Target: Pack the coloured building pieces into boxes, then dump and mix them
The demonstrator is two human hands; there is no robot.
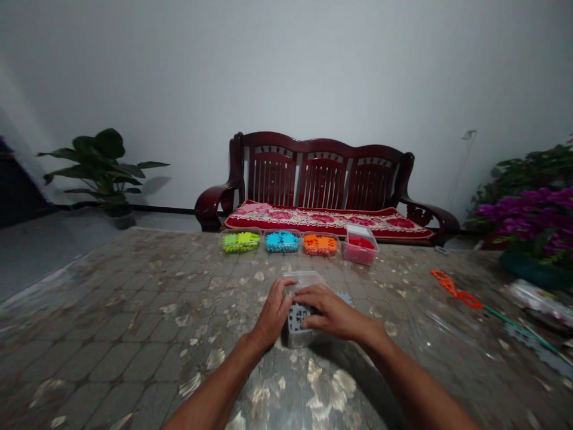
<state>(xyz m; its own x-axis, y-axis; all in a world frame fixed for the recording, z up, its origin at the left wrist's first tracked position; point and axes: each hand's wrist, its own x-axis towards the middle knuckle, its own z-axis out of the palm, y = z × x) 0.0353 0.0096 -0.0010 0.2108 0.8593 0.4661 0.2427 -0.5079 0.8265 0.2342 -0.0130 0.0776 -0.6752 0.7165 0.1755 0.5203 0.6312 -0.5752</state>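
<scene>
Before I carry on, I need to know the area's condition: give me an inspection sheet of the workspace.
Surface: table, grey patterned covering.
Job's things: clear box with grey pieces, right at the hands.
Clutter: boxed green pieces, blue pieces, orange pieces and red pieces along the far edge; at right, an orange linked shape, a green rod and plastic packaging.
Grips: left grip at the box's left side; right grip over the grey pieces; exact hold hidden.
Cables: thin cord on the wall, right of the sofa.
Surroundings: sofa behind the table; potted plant left, purple flowers right.
</scene>
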